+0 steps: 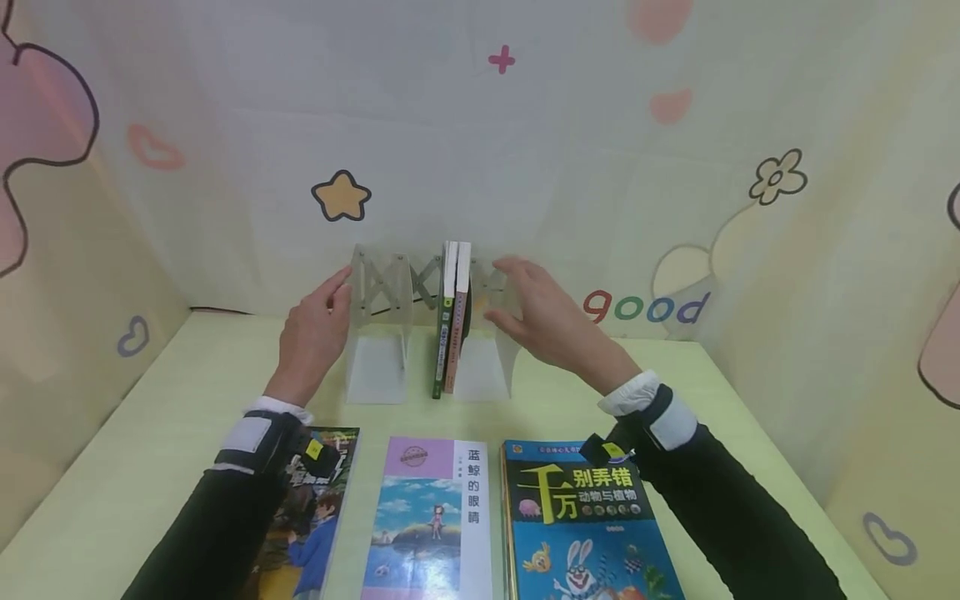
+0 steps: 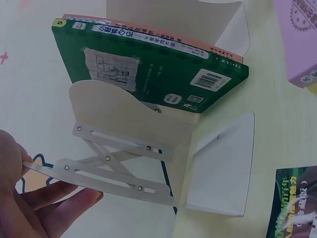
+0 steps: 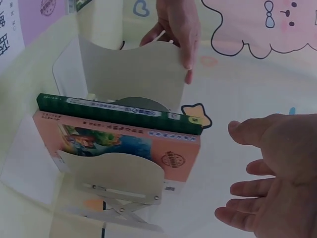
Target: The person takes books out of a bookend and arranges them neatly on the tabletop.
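A white metal expandable book rack (image 1: 375, 379) with crisscross arms stands at the back of the table. Upright in its middle are a green book (image 2: 148, 69) and a pink book (image 3: 173, 153), side by side with spines toward me. My left hand (image 1: 311, 337) pinches the upper edge of the rack's left end panel (image 2: 119, 191), thumb on one face and fingers on the other. At the rack's right end, my right hand (image 1: 551, 321) is spread with nothing in it. In the right wrist view its fingers (image 3: 247, 189) show apart from the books.
Along the front of the table lie a dark comic-style book (image 1: 322, 517) at left, a purple-and-blue book (image 1: 416, 500) in the middle and a stack of blue-covered books (image 1: 592, 533) at right. A patterned curtain (image 1: 480, 150) hangs close behind the rack.
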Demonstrator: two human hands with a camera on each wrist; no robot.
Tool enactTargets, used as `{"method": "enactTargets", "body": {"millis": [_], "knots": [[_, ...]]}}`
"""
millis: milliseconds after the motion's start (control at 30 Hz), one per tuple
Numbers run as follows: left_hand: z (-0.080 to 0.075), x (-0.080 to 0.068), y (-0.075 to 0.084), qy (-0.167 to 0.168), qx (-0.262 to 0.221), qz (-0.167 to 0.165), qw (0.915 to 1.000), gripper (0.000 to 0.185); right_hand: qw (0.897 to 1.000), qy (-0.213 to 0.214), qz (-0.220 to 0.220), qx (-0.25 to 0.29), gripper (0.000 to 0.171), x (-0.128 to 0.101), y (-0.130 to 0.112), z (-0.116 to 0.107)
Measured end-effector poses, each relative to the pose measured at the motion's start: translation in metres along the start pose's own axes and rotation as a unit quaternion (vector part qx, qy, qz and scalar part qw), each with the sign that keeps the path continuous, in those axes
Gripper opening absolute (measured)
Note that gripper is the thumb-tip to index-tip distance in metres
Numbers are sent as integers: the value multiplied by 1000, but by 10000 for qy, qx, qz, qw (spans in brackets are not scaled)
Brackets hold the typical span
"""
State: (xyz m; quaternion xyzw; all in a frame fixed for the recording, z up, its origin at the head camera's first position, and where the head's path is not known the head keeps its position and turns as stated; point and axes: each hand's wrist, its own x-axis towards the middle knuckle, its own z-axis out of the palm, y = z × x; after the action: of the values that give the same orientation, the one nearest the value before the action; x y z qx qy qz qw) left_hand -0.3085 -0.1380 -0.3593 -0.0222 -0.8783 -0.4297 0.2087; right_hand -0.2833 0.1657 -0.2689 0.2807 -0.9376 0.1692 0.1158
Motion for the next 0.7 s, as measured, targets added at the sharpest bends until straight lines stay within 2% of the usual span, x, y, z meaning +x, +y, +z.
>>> {"method": "enactTargets", "body": {"millis": [200, 367, 500, 700], "knots": [[2, 1, 0, 71, 22, 17, 10000, 50, 9988, 80, -440, -206, 81, 23, 2, 31], [2, 0, -2, 218, 53, 113, 9997, 48, 9984, -77, -404, -397, 85, 36, 2, 49], [4, -1, -2, 236, 40, 84, 9997, 48, 9983, -227, -315, -445, 85, 38, 3, 59], [3, 0, -2, 261, 55, 101, 9996, 48, 9983, -140, -336, -444, 83, 37, 5, 69]]}}
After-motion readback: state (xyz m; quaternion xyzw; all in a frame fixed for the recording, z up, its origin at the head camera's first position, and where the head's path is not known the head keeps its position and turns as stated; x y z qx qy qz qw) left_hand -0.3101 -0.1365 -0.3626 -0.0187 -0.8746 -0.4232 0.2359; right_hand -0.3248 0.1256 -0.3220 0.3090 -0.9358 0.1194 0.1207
